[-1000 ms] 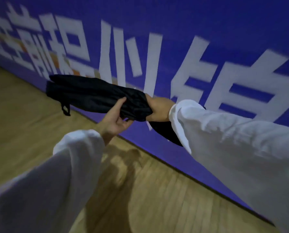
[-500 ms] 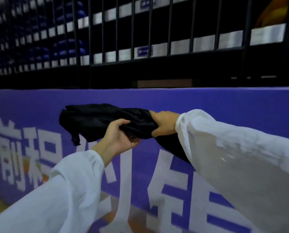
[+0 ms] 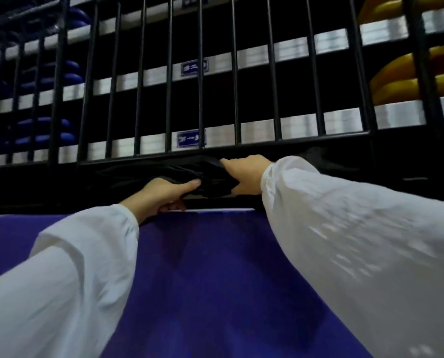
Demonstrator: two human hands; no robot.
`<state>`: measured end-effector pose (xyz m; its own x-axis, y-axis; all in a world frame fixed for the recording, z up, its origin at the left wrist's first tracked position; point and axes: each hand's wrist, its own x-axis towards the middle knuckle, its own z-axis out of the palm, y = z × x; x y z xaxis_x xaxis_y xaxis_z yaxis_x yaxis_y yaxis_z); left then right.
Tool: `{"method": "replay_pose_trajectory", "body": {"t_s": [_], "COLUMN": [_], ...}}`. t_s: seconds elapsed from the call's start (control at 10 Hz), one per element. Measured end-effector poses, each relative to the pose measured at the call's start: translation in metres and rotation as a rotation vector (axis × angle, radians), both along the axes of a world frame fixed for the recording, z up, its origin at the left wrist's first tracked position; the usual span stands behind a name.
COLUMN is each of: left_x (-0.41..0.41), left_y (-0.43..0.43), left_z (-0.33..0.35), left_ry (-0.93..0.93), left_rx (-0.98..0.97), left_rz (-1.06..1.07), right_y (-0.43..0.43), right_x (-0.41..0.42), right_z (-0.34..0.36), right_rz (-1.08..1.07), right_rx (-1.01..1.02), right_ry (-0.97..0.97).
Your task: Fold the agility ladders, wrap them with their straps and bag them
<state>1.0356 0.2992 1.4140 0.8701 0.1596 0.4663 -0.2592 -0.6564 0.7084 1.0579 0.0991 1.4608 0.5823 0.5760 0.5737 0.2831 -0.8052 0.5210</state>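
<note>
Starting at the left hand: curled round the near side of the black bag, thumb laid flat and straight on top, other fingers tucked under and mostly hidden. Pinching the cloth, then, not spread out. Just to the right, the right hand: gripping the bag's right end, pointer finger stretched along the top edge, thumb below, the rest hidden behind the cloth. White sleeves on both arms, reaching up and far. Now the change. A second ago, held out in the air low beside the purple wall, with the wood floor showing. Half a second ago, raised higher, still in front of the wall. Now lifted right up over the wall's top edge and pushed into the dark gap under the black rail — half swallowed by the dark there, so hard to see where the far left end stops. No ladders to see; most likely packed inside already, though can't tell for sure. Looks like folding, wrapping and bagging all done, with only putting away left. Farther out, behind the rail bars: silver steps, blue seats far left, yellow seats far right.
</note>
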Motion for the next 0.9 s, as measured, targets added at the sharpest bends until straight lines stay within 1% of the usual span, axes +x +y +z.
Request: {"method": "replay_pose_trajectory", "body": {"t_s": [0.1, 0.2, 0.3, 0.4, 0.5, 0.6, 0.7, 0.8, 0.9], "left_x": [0.051, 0.107, 0.149, 0.197, 0.236, 0.254, 0.275, 0.281, 0.262], "left_y": [0.013, 0.028, 0.050, 0.065, 0.064, 0.059, 0.043, 0.037, 0.047], "left_z": [0.021, 0.038, 0.043, 0.040, 0.037, 0.036, 0.026, 0.016, 0.025], "left_ry": [-0.084, 0.028, -0.016, -0.036, 0.054, 0.056, 0.082, 0.116, 0.132], "left_rx": [0.100, 0.232, 0.330, 0.459, 0.468, 0.488, 0.588, 0.646, 0.588], "left_rz": [0.086, 0.101, 0.168, 0.258, 0.185, 0.236, 0.131, 0.099, 0.040], "right_y": [0.012, 0.023, 0.026, 0.026, 0.026, 0.027, 0.023, 0.020, 0.022], "right_x": [0.048, 0.113, 0.155, 0.197, 0.226, 0.236, 0.243, 0.237, 0.221], "right_z": [0.013, 0.021, 0.018, -0.002, -0.021, -0.028, -0.030, -0.018, -0.011], "right_rz": [-0.030, -0.085, -0.132, -0.175, -0.170, -0.213, -0.276, -0.250, -0.190], "right_rx": [0.003, -0.006, -0.072, -0.098, -0.034, -0.063, 0.186, 0.415, 0.499], "right_ry": [-0.070, -0.110, -0.150, -0.104, 0.035, 0.020, 0.332, 0.662, 0.722]}}
